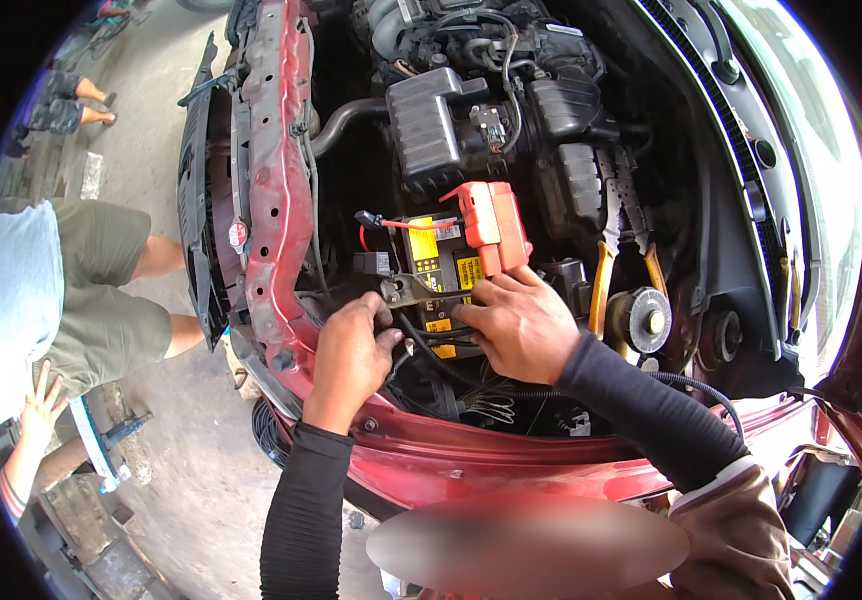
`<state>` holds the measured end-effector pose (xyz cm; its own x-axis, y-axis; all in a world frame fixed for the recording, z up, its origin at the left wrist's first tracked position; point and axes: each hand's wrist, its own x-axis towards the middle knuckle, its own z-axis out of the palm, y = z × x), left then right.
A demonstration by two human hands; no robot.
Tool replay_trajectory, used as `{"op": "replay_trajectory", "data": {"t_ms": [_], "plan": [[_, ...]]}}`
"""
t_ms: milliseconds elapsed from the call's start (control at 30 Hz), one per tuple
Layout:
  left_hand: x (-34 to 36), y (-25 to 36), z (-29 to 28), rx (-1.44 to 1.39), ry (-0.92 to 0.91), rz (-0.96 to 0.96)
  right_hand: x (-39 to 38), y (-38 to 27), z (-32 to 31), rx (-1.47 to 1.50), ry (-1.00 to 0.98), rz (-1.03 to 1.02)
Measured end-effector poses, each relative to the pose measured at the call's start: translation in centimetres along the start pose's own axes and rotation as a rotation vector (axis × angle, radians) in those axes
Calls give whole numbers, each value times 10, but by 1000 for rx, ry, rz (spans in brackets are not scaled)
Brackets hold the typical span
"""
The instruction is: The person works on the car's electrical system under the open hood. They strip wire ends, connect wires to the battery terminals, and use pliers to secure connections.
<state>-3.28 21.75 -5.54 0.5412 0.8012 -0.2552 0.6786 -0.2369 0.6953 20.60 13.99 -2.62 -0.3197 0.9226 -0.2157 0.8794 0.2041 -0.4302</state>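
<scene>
A car battery (421,245) with yellow labels sits in the engine bay, a red plastic terminal cover (491,225) on its far right part. Across its near side runs a metal hold-down bracket (411,291). My right hand (523,328) is curled over the bracket, thumb below it and fingers close to the red cover. Beside the bracket's left end, my left hand (349,352) is closed, thumb and fingertips together; what they pinch is hidden. Black cables (429,345) pass between my hands. A red wire (406,224) with a black connector lies over the battery.
Yellow-handled pliers (604,285) rest right of the battery, near a round metal-topped part (647,318). The black air box (424,130) lies beyond. The red front panel (276,150) edges the bay at left. Another person in green shorts (101,260) stands left of the car.
</scene>
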Motion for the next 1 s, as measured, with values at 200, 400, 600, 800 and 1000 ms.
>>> {"op": "replay_trajectory", "data": {"t_ms": [200, 400, 600, 800, 1000], "plan": [[-1, -3, -23, -55, -91, 70, -48, -24, -22, -46, 307, -206], [-4, 8, -17, 41, -206, 223, -62, -28, -31, -129, 216, -336], [-4, 31, -9, 49, -213, 281, -12, -25, -36, -667, 54, -285], [-2, 18, -16, 58, -260, 190, -8, -9, -23, -208, -194, -143], [-3, 1, -23, -21, -227, 84, -13, 8, 20, 67, -72, -37]]}}
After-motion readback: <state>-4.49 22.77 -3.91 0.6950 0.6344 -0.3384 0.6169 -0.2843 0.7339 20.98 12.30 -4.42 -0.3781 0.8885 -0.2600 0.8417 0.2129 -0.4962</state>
